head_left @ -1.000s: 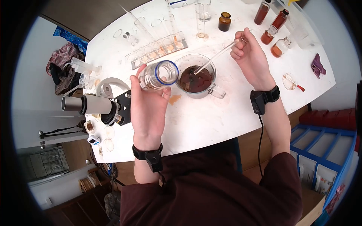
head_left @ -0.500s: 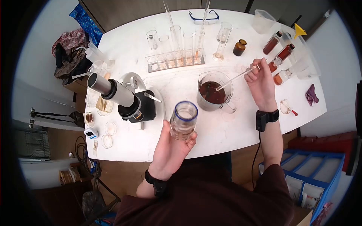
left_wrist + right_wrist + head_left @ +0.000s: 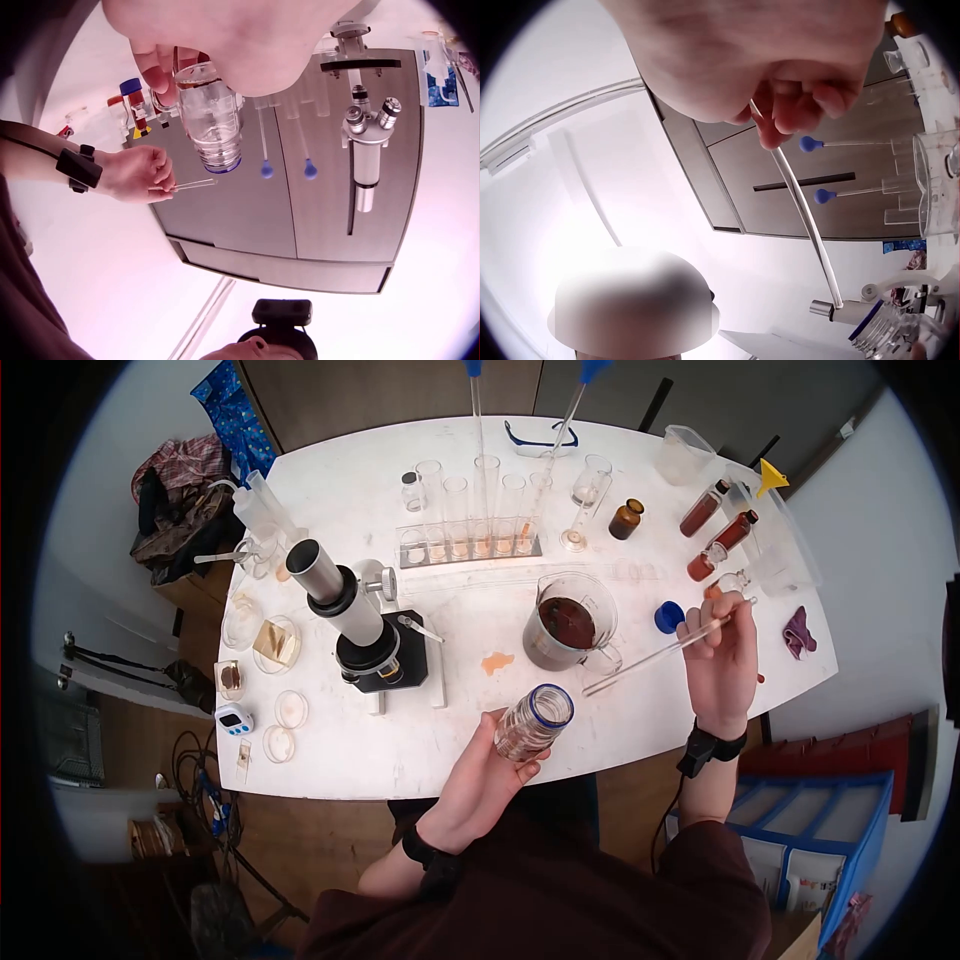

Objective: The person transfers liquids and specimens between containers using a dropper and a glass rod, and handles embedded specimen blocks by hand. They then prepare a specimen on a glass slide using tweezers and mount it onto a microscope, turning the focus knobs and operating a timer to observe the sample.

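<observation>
My left hand [image 3: 470, 785] grips a clear glass bottle [image 3: 528, 732] with a blue ring at its neck, tilted in front of the beaker; its mouth faces up and right. Between the fingers and thumb of my right hand [image 3: 722, 675] is a thin glass rod [image 3: 645, 662], slanting down to the left. Its lower end is out of the beaker, close to the bottle's mouth. A glass beaker with a handle [image 3: 540, 648] stands on the table, holding dark red-brown liquid. In the left wrist view the bottle [image 3: 212, 124] looks see-through.
Left of the beaker stand a microscope [image 3: 375, 650] and an orange spill [image 3: 497, 662]. Behind is a rack [image 3: 470, 550] of test tubes with blue-bulbed pipettes. A blue cap [image 3: 669, 617], a brown bottle [image 3: 627, 518] and red-filled bottles [image 3: 704, 510] are at the right.
The rod's end has come out of the beaker's liquid and swung toward the bottle. My left hand has brought the bottle from the beaker's left side to in front of it. The head view has shifted.
</observation>
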`<action>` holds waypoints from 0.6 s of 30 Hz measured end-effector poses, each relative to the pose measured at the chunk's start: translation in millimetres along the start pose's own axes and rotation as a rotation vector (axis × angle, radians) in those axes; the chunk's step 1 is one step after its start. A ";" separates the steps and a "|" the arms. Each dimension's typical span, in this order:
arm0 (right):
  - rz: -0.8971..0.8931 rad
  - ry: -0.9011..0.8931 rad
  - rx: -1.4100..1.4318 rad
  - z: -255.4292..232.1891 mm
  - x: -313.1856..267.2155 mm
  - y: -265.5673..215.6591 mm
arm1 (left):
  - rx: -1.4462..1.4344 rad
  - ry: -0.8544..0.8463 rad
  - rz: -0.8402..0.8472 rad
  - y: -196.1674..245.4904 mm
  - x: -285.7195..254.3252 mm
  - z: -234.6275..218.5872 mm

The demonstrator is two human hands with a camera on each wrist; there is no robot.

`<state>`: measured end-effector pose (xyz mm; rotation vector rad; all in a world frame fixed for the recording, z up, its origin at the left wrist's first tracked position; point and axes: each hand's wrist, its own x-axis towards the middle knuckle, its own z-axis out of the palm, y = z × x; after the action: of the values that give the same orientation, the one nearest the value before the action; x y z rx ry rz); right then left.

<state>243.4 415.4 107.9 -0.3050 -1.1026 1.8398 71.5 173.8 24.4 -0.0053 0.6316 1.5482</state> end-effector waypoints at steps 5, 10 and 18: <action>-0.131 -0.156 -0.303 9.5 -28.4 -0.7 | 0.089 -0.007 0.040 -3.4 3.2 -6.8; -0.203 -0.297 -0.482 20.4 -37.6 0.0 | 0.152 -0.032 0.117 -3.7 -2.4 -12.5; -0.160 -0.318 -0.557 33.2 -46.6 13.0 | 0.117 -0.089 0.105 0.5 -6.8 -21.6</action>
<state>240.3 356.9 105.4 -0.2361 -1.8063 1.4419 63.6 159.2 8.9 0.1874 0.6596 1.6011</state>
